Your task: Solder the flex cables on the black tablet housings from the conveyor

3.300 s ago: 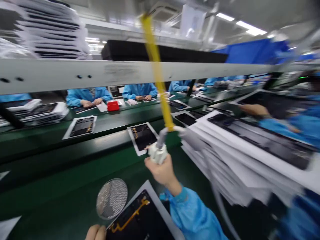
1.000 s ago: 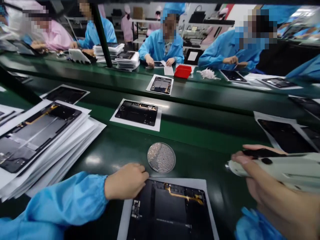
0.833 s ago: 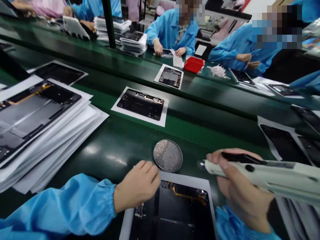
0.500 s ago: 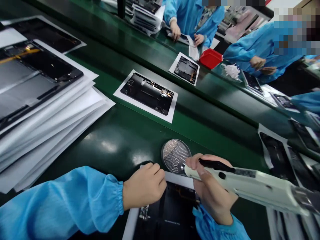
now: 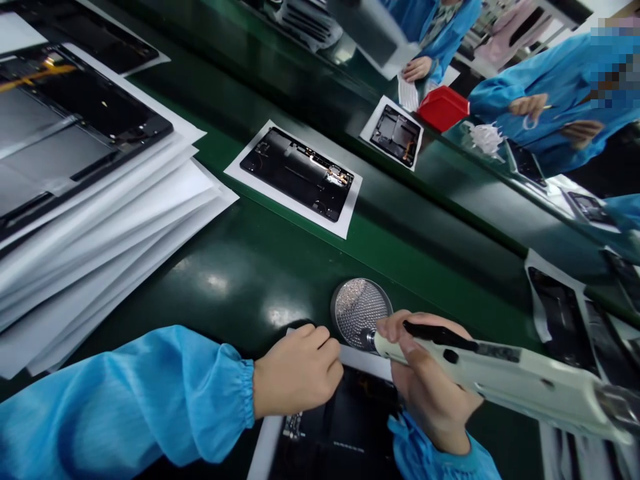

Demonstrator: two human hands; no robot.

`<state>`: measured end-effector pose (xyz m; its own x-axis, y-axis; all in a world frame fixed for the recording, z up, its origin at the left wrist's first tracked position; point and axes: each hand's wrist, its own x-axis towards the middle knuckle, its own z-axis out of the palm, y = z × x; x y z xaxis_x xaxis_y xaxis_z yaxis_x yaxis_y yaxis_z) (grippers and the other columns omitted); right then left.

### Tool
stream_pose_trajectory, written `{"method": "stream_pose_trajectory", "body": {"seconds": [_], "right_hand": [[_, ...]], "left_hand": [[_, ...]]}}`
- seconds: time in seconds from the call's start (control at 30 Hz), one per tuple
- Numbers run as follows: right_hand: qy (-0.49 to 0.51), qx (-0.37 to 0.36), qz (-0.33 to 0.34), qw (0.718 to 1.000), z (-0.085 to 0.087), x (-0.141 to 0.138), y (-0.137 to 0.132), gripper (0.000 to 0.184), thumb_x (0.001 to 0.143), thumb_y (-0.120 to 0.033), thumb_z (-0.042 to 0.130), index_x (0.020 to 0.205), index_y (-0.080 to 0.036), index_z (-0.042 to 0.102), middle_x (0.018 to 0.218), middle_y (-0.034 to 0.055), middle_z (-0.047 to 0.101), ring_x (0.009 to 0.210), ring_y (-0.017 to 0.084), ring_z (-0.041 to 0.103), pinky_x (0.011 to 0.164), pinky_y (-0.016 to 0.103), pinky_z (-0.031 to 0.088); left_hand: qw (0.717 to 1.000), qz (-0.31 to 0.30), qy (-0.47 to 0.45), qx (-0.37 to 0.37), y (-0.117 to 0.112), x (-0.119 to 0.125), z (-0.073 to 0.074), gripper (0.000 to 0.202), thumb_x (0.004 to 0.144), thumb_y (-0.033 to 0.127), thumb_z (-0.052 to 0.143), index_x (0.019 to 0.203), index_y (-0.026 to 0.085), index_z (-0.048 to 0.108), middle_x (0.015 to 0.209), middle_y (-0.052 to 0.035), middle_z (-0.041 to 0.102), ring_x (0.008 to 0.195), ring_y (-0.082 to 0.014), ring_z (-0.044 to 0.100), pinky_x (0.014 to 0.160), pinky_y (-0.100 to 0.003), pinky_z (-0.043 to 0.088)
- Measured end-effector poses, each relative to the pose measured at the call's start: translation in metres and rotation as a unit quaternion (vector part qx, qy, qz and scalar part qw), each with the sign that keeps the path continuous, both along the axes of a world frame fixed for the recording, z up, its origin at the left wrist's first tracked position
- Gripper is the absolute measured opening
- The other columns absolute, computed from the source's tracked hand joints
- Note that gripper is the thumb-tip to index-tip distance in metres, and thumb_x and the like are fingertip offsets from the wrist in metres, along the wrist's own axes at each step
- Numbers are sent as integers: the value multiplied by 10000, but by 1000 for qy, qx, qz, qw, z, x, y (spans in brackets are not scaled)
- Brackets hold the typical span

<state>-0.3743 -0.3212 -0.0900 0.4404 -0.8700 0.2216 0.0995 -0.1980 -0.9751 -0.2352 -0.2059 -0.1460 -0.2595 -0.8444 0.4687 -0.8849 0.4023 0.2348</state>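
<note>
Green bench on an assembly line: the right hand grips a cream electric screwdriver, tip at the round dimpled metal dish. The left hand, fingers curled, rests on the black tablet frame just beside. A hard poke would likely skid the dish.

A single head-worn camera looked forward and steeply down from close above the green surface, rolled so that the surface ran diagonally. The left hand and right hand sat near the bottom edge. The right hand's electric screwdriver ran out of frame at the right. Co-workers sat far off at the upper right.
</note>
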Motion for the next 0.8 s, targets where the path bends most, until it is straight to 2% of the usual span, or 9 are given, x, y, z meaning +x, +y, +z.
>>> {"method": "stream_pose_trajectory", "body": {"seconds": [0.23, 0.37, 0.53, 0.67, 0.73, 0.8], "right_hand": [[0, 6, 13, 1000, -1, 1, -1, 178, 823, -108, 644, 969, -209, 664, 779, 29, 653, 741, 182, 613, 706, 381, 525], [13, 8, -2, 1000, -1, 1, 0, 180, 829, -126, 664, 986, -214, 678, 789, 32, 653, 743, 191, 630, 716, 403, 532], [-49, 1, 7, 999, 24, -11, 4, 228, 827, -131, 692, 1029, -235, 711, 751, 23, 618, 726, 178, 586, 673, 379, 524], [-60, 6, 7, 998, 39, -27, 15, 199, 836, -145, 694, 1014, -232, 713, 751, 16, 588, 726, 154, 544, 663, 348, 529], [-54, -3, 17, 998, 35, -34, 20, 210, 848, -144, 673, 1034, -234, 709, 751, 21, 588, 733, 161, 550, 667, 361, 528], [-47, -14, 27, 998, 27, -38, 24, 238, 857, -137, 650, 1069, -233, 697, 780, 31, 594, 765, 176, 568, 685, 379, 524]], "left_hand": [[1000, 2, -6, -1, -1, 0, -1, 199, 924, 94, 516, 739, 145, 566, 729, -55, 509, 676, -192, 461, 568, -330, 326], [1000, 1, -4, -1, 0, -1, -2, 201, 926, 91, 505, 741, 143, 565, 736, -54, 504, 671, -194, 459, 565, -334, 324], [999, -26, -30, 32, 1, 4, 5, 177, 915, 109, 527, 744, 144, 559, 749, -56, 504, 685, -197, 458, 565, -333, 338], [990, -62, -51, 120, 0, 12, 15, 88, 793, 149, 644, 745, 134, 572, 782, -73, 520, 741, -213, 477, 602, -339, 403], [988, -62, -45, 133, -1, 14, 18, 63, 761, 125, 640, 749, 130, 579, 796, -79, 529, 747, -218, 482, 614, -345, 426], [991, -60, -33, 114, -2, 12, 17, 42, 781, 88, 600, 773, 127, 586, 811, -81, 541, 744, -222, 488, 615, -352, 440]]}}
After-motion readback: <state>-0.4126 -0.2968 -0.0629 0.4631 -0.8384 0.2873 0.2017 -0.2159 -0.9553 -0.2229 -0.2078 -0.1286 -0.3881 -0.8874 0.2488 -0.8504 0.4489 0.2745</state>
